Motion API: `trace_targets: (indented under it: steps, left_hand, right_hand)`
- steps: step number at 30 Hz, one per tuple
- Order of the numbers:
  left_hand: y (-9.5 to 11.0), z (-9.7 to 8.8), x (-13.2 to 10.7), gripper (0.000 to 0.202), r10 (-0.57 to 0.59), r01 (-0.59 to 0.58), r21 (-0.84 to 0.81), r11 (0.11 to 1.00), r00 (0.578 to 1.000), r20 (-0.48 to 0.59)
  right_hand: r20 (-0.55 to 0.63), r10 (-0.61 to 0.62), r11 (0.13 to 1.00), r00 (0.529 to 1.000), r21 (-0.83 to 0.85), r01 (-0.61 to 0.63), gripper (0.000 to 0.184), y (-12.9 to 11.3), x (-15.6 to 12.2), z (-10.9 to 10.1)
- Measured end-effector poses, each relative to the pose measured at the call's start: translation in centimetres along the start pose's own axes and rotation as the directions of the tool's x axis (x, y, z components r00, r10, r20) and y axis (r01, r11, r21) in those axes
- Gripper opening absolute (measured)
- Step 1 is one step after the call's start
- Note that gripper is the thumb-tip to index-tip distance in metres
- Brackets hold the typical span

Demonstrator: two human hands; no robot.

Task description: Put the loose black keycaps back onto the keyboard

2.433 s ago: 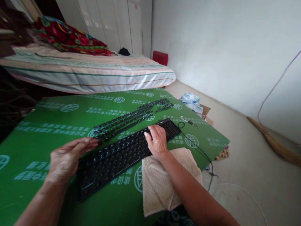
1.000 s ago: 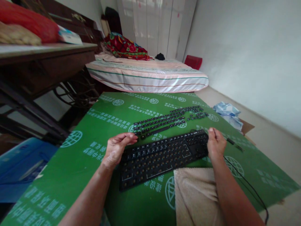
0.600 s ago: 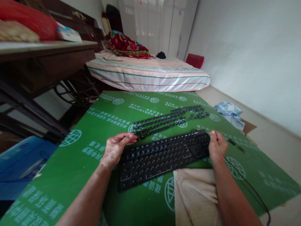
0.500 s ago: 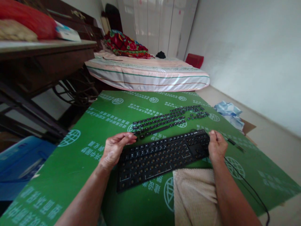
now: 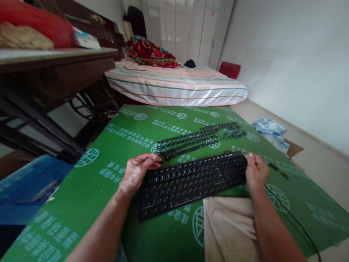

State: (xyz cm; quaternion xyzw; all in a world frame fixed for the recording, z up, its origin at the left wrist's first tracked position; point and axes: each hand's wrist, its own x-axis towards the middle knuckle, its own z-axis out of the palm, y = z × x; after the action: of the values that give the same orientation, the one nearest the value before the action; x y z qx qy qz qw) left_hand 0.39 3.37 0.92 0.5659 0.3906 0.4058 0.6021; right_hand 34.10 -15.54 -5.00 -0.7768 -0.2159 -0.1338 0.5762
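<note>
A black computer keyboard (image 5: pixel 188 185) lies at a slant on the green board. Keycaps sit on its two far rows, while most of the nearer switches are bare. Beyond it, loose black keycaps (image 5: pixel 188 142) are laid out in rows. My left hand (image 5: pixel 139 169) is past the keyboard's far left corner, thumb and forefinger pinched at a dark keycap at the near left end of those rows; the fingers partly hide it. At the keyboard's right end, my right hand (image 5: pixel 256 170) is closed, its fingertips at the far right corner and its other fingers hidden.
The green printed board (image 5: pixel 109 189) carries a beige cloth (image 5: pixel 229 225) in front of the keyboard. A black cable (image 5: pixel 294 220) runs along the right, near a small dark slim tool (image 5: pixel 278 170). A blue container (image 5: pixel 35 189) stands left; a bed (image 5: pixel 177 85) is beyond.
The whole view has shifted slightly, so everything appears a little further right. Both hands keep about the same place relative to the keyboard and keycaps.
</note>
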Motion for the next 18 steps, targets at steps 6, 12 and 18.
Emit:
trace_targets:
  steps: [6,12,18]
  left_hand:
    - [0.3,-0.02,-0.08,0.034,-0.01,0.01,0.024,1.0,1.0,0.003]
    - [0.61,-0.1,-0.09,0.034,-0.035,0.034,0.026,0.999,0.999,0.017]
    - [0.38,-0.52,0.07,0.033,-0.016,0.014,0.084,0.996,1.0,0.023]
  right_hand:
    - [0.011,0.01,1.0,1.0,-0.01,-0.01,0.054,-0.04,-0.11,0.08]
    - [0.023,0.013,1.0,1.0,-0.014,-0.013,0.055,-0.55,-0.36,0.13]
    - [0.051,0.028,0.999,0.998,-0.016,-0.028,0.057,-0.79,-0.56,0.28]
